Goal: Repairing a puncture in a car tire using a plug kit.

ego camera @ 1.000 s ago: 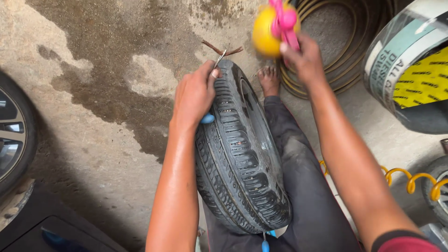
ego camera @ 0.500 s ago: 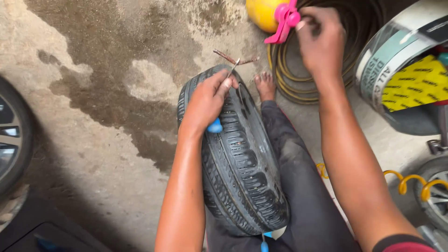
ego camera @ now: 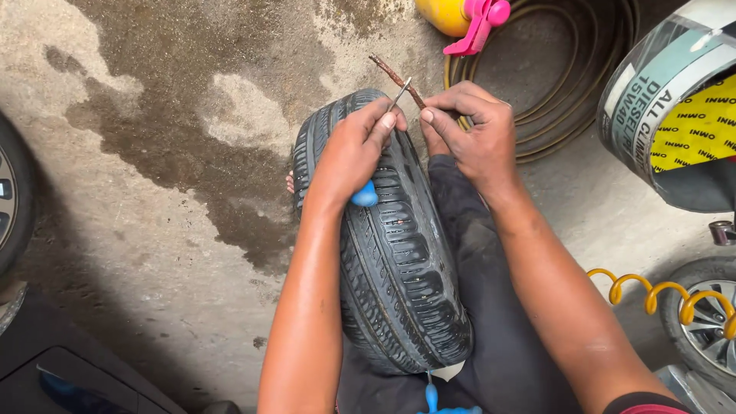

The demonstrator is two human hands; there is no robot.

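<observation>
Plenty is tucked away here. The left hand is wrapped tight round a blue-handled tool, and only a nub of that handle peeks out beneath the palm; its thin metal shaft pokes up between the fingers. The right hand pinches a brown, sticky-looking strip between thumb and forefinger, right beside the shaft's tip; whether the strip is threaded through the tip is too fine to make out.

Both hands hover over the top of a black tyre, standing upright on its tread between the person's dark-trousered legs. The tyre's far edge is hidden behind the hands, and a bare foot barely shows at its left flank.

Around it: wet-stained concrete floor, a coiled hose behind the right hand, a yellow bottle with a pink trigger cut off at the top edge, a big drum cropped at right, a yellow coiled air line and part of a wheel below it.
</observation>
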